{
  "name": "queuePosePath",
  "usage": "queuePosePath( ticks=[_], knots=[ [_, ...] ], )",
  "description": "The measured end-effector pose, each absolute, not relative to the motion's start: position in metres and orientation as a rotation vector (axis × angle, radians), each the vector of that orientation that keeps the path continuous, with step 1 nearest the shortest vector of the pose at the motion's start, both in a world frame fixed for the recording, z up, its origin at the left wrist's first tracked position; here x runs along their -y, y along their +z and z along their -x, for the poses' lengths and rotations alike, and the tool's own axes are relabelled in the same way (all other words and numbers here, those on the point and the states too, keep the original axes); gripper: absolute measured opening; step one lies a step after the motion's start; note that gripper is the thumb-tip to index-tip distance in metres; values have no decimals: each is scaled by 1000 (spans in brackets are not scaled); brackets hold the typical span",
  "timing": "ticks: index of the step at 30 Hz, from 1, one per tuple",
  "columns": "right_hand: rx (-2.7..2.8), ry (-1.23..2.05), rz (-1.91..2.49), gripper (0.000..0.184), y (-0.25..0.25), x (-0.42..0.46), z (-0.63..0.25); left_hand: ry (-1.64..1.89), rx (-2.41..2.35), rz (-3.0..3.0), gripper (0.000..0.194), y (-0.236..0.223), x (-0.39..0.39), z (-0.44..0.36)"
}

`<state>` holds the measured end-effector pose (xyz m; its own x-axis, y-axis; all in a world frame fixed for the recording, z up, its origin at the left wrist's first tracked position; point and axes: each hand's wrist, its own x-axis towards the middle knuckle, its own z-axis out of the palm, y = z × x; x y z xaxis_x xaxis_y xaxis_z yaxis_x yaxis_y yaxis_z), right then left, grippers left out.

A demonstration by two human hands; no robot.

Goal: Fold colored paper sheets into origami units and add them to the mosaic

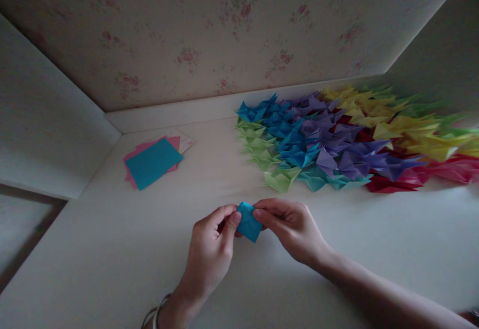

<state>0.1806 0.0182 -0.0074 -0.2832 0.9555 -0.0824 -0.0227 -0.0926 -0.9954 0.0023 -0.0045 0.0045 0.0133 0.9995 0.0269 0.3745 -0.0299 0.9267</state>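
A small folded piece of blue paper sits between both my hands, just above the pale table. My left hand pinches its left edge with thumb and fingers closed. My right hand pinches its right edge, fingers curled together. The paper looks like a small folded square, tilted like a diamond.
A stack of flat paper sheets, teal on top of pink, lies at the back left. A wide heap of folded paper shapes in green, blue, purple, yellow and red covers the back right. A floral wall stands behind the table.
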Motion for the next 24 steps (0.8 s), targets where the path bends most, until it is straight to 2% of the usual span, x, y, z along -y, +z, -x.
queuePosePath(
  ticks=[5, 13, 24],
  knots=[
    [1246, 1656, 1073, 24, -8, -19, -180, 977, -1449, -1417, 25, 6, 3, -3],
    [1317, 1625, 1186, 29, -7, -22, -180, 832, -1353, -1438, 28, 8, 8, -6],
    [1260, 1624, 1150, 22, -15, -19, -177, 732, -1343, -1515, 25, 4, 7, -4]
  ],
)
